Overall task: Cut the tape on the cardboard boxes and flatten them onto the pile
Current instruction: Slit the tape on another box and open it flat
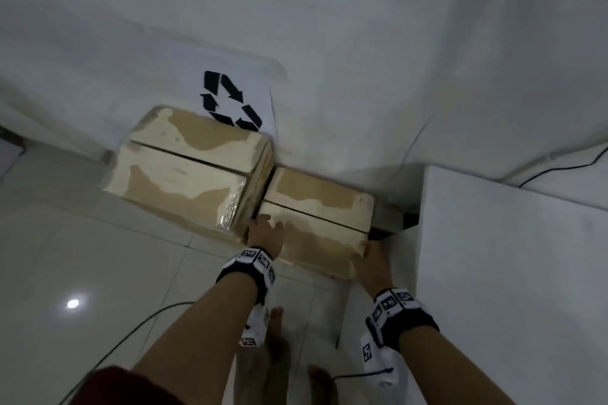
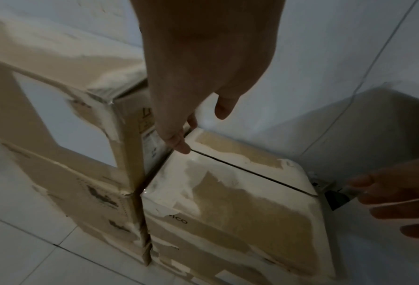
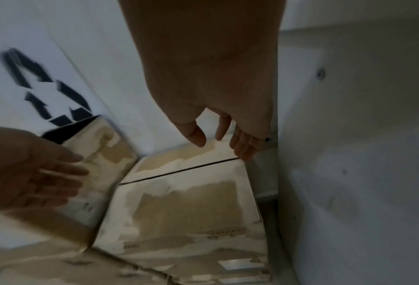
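Two taped cardboard boxes stand on the floor against the wall: a large box (image 1: 190,171) on the left and a lower small box (image 1: 316,223) beside it. A dark seam (image 2: 247,171) runs across the small box's top. My left hand (image 1: 266,228) reaches down at that box's left end, fingers straight, one fingertip (image 2: 182,149) touching the seam's left end. My right hand (image 1: 371,255) is at the box's right edge with its fingers relaxed (image 3: 243,152) and nothing held. Glossy tape and torn white patches cover both boxes.
A sheet with a black recycling sign (image 1: 230,102) hangs on the wall behind the large box. A white block (image 1: 510,273) stands close on the right, leaving a narrow gap beside the small box. A cable (image 1: 131,332) lies across the tiled floor near my bare feet.
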Demonstrator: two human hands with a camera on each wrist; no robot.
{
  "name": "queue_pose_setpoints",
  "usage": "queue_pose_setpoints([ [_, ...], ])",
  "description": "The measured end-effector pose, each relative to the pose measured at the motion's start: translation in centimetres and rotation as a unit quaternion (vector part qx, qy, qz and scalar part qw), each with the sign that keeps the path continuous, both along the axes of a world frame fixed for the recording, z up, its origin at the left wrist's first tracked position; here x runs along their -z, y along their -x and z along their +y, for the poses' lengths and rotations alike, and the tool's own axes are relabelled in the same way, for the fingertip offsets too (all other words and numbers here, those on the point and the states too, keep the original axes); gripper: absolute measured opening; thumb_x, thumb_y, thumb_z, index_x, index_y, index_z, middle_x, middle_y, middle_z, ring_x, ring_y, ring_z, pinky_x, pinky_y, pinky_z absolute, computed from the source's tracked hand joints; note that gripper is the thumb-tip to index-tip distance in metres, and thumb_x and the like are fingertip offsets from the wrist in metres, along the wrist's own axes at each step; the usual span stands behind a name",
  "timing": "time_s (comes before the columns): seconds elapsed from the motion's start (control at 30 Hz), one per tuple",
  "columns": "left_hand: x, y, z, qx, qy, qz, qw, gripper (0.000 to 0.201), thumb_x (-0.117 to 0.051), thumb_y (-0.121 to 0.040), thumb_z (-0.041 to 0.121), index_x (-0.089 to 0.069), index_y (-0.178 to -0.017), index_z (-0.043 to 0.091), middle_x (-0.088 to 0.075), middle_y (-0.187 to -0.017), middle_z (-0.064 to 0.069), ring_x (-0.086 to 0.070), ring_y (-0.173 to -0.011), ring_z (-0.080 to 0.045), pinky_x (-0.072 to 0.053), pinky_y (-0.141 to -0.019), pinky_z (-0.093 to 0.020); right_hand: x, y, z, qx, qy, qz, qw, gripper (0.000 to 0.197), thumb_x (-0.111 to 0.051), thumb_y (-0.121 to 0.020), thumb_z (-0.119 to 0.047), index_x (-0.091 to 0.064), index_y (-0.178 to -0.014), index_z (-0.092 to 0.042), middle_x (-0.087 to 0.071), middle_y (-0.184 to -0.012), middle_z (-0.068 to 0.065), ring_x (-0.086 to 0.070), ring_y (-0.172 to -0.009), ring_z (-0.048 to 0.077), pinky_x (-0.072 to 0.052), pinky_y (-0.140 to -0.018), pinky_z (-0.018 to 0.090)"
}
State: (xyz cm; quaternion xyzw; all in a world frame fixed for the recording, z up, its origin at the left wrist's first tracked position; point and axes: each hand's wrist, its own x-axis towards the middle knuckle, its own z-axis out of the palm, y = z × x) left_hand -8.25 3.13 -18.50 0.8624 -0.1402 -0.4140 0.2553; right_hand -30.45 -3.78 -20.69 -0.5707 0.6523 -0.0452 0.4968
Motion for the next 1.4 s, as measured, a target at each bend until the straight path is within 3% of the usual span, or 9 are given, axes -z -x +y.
queue_pose_setpoints([
  [0.27, 7.4, -2.9, -5.1, 0.007, -0.103, -0.002, 0.995, 0.078, -0.054, -0.095, 0.033, -0.01, -0.151, 0.002, -0.014, -0.156, -0.02, -0.018, -0.143, -0.034, -0.019, -0.115, -0.042, 7.0, -2.7, -5.6, 0.13, -0.01, 0.076, 0.989, 0.045, -0.062, -0.089, -0.011, -0.052, -0.132, 0.0, -0.061, -0.126, 0.019, -0.059, -0.11, 0.037, -0.049, -0.084, 0.039],
  [0.33, 8.8, -3.0, -5.5, -0.013, -0.112, 0.006, 0.994, 0.079, -0.054, -0.095, 0.034, -0.007, -0.151, 0.006, -0.011, -0.157, -0.018, -0.016, -0.143, -0.034, -0.017, -0.115, -0.043, 8.3, -3.2, -6.4, 0.151, -0.011, 0.076, 0.985, 0.044, -0.061, -0.092, -0.017, -0.052, -0.132, -0.003, -0.061, -0.125, 0.02, -0.059, -0.11, 0.038, -0.047, -0.083, 0.039],
  [0.43, 10.4, -3.0, -5.9, -0.03, -0.122, 0.004, 0.992, 0.079, -0.052, -0.096, 0.037, -0.007, -0.152, 0.006, -0.014, -0.157, -0.019, -0.019, -0.142, -0.035, -0.019, -0.115, -0.042, 9.3, -4.0, -6.9, 0.184, -0.05, 0.076, 0.979, 0.055, -0.058, -0.097, -0.028, -0.04, -0.143, -0.002, -0.051, -0.14, 0.02, -0.051, -0.124, 0.039, -0.045, -0.099, 0.046],
  [0.63, 9.6, -2.6, -6.1, -0.032, -0.129, 0.04, 0.99, 0.1, -0.064, -0.086, 0.045, 0.002, -0.153, 0.009, -0.007, -0.159, -0.014, -0.014, -0.145, -0.031, -0.016, -0.117, -0.041, 8.8, -4.0, -6.1, 0.202, -0.08, 0.039, 0.975, 0.054, -0.051, -0.101, -0.025, -0.033, -0.148, -0.005, -0.043, -0.148, 0.015, -0.045, -0.131, 0.036, -0.041, -0.102, 0.042],
  [0.87, 6.8, -1.7, -2.3, -0.01, -0.131, 0.04, 0.991, 0.094, -0.06, -0.086, 0.052, -0.009, -0.152, 0.008, -0.009, -0.158, -0.015, -0.016, -0.143, -0.035, -0.015, -0.116, -0.045, 4.1, -2.3, -3.7, 0.178, -0.081, 0.128, 0.972, 0.055, -0.042, -0.102, -0.044, -0.044, -0.138, -0.003, -0.053, -0.136, 0.019, -0.053, -0.122, 0.036, -0.043, -0.103, 0.046],
  [1.0, 4.0, -0.5, 2.3, -0.027, -0.151, 0.029, 0.988, 0.087, -0.059, -0.089, 0.046, -0.017, -0.148, -0.001, -0.016, -0.153, -0.023, -0.026, -0.137, -0.039, -0.024, -0.111, -0.046, 0.4, -1.3, -1.5, 0.11, -0.089, 0.108, 0.984, 0.052, -0.04, -0.103, -0.043, -0.057, -0.12, 0.003, -0.063, -0.111, 0.013, -0.06, -0.108, 0.033, -0.048, -0.086, 0.033],
  [1.17, 0.7, -0.1, 9.6, -0.025, -0.141, 0.05, 0.988, 0.068, -0.052, -0.092, 0.048, -0.038, -0.135, -0.003, -0.036, -0.138, -0.028, -0.039, -0.125, -0.042, -0.036, -0.1, -0.043, -5.2, 0.0, 2.4, -0.004, -0.056, 0.175, 0.983, 0.059, -0.036, -0.103, -0.045, -0.044, -0.135, 0.004, -0.053, -0.133, 0.022, -0.054, -0.118, 0.034, -0.047, -0.097, 0.037],
  [1.3, -3.0, 0.8, 14.4, -0.082, -0.097, 0.061, 0.99, 0.065, -0.048, -0.093, 0.044, -0.031, -0.139, 0.002, -0.035, -0.14, -0.026, -0.04, -0.124, -0.042, -0.035, -0.098, -0.046, -9.0, 1.4, 4.6, -0.037, -0.016, 0.152, 0.988, 0.061, -0.038, -0.101, -0.051, -0.052, -0.13, 0.0, -0.058, -0.129, 0.017, -0.057, -0.114, 0.032, -0.046, -0.09, 0.032],
  [1.4, -5.7, 1.6, 17.8, -0.132, -0.055, 0.054, 0.988, 0.064, -0.047, -0.094, 0.048, -0.033, -0.135, 0.001, -0.046, -0.134, -0.026, -0.049, -0.117, -0.042, -0.04, -0.091, -0.043, -11.6, 2.8, 6.1, -0.038, 0.031, 0.111, 0.993, 0.057, -0.043, -0.099, -0.05, -0.052, -0.125, 0.0, -0.058, -0.128, 0.018, -0.055, -0.115, 0.034, -0.044, -0.097, 0.038],
])
